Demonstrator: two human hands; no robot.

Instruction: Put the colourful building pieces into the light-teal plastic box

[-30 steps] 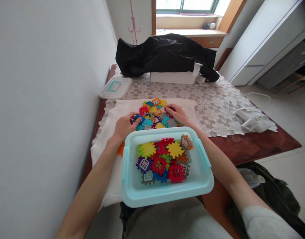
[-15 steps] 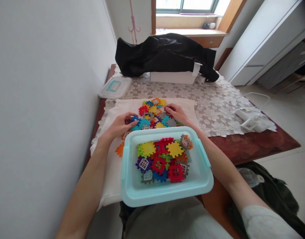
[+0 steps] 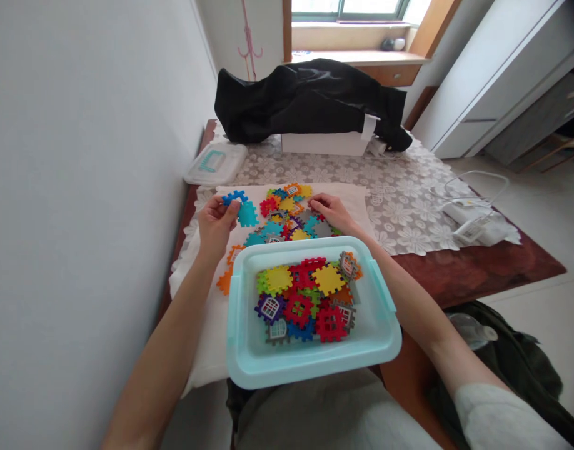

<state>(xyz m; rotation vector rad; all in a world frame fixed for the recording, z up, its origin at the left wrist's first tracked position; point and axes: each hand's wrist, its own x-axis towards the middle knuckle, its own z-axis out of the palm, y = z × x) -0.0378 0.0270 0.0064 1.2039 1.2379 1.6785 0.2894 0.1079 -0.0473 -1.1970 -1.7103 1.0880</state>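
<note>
Left hand (image 3: 216, 220) pinched blue pieces (image 3: 247, 215), grip of right hand (image 3: 331, 211) unclear, tub (image 3: 315, 375) partly hid pile (image 3: 300, 235), black cover (image 3: 310, 94) lay behind

Daylight enters through the window (image 3: 369, 6) far beyond the turquoise plastic bin (image 3: 310, 369), its panes bleached nearly white. Directly under that glare, the black cover (image 3: 310, 94) beyond the bin catches small glossy highlights. Light around the bin is soft and moderate, with faint shadows; left of it, the wall (image 3: 104, 156) looks flat grey, and to its right the dark green fabric (image 3: 516, 369) loses detail. Wide-angle distortion slants the cabinet (image 3: 498, 75) beyond and right of the bin, and fine detail is slightly soft.
</note>
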